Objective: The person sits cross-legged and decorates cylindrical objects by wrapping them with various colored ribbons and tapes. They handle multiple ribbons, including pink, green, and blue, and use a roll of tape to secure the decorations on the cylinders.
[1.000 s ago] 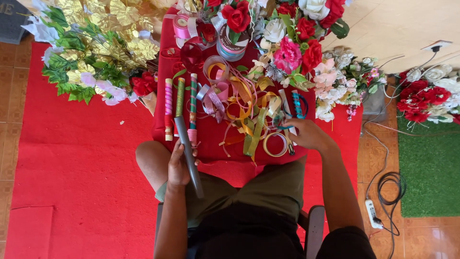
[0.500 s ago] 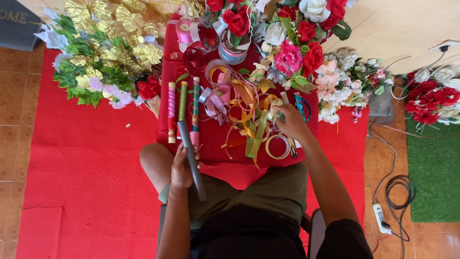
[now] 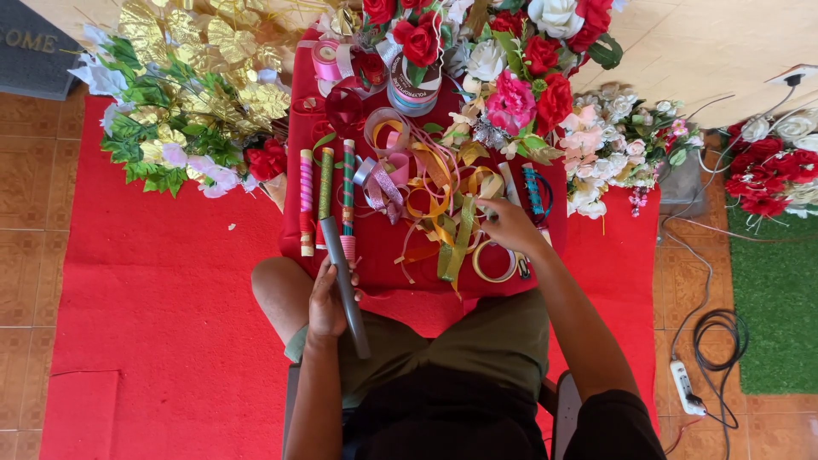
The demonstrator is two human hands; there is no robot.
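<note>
While the left hand wraps its fingers around a grey tube to steady it, the right hand pinches into loose ribbons further away.

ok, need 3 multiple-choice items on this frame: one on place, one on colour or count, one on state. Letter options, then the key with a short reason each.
1. Where does the right hand sit?
A. on the green mat
B. over the pile of loose ribbons
C. on the power strip

2. How many wrapped sticks lie side by side on the red table, above the grey tube?
A. one
B. three
C. six

3. What is the state of the left hand?
A. closed around the grey tube
B. open and flat on the carpet
C. holding a flower

Key: 1 B, the right hand reaches into the ribbons at the table's middle. 2 B, a pink, a green and a green-and-red stick lie parallel. 3 A, the fingers wrap the tube, which slants from the table toward the lap.
</note>
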